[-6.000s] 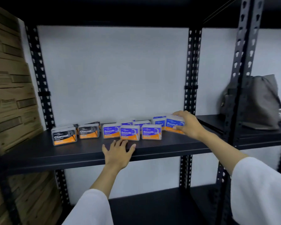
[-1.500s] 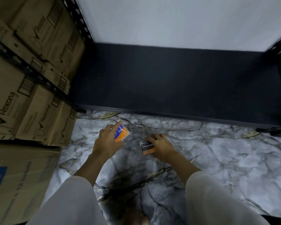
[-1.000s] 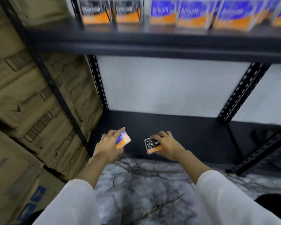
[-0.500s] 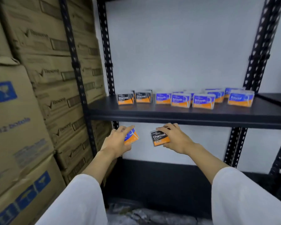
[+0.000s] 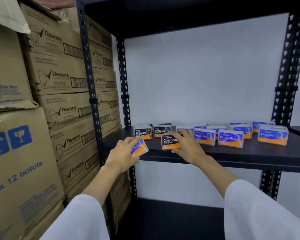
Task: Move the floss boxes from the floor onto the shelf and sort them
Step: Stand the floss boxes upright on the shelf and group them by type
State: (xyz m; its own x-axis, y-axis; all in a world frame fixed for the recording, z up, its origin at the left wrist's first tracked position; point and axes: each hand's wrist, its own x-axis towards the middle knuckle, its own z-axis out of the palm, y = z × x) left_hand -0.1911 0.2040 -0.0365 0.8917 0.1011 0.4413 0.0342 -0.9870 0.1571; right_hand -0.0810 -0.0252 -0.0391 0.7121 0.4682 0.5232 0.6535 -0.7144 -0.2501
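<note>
a person's right hand (image 5: 185, 144) grips a charcoal box (image 5: 170, 142) at the front edge of the shelf (image 5: 232, 155), just ahead of two charcoal boxes (image 5: 151, 132) standing at the back left. the left hand (image 5: 123, 153) holds a blue box (image 5: 139, 148) in curled fingers, level with the shelf's left end. smooth boxes (image 5: 218, 135) and round boxes (image 5: 272, 135) stand in groups to the right. the placing step appears in hand; next, the charcoal box likely needs sliding in beside its kind, and the blue box carrying right to its matching group.
</note>
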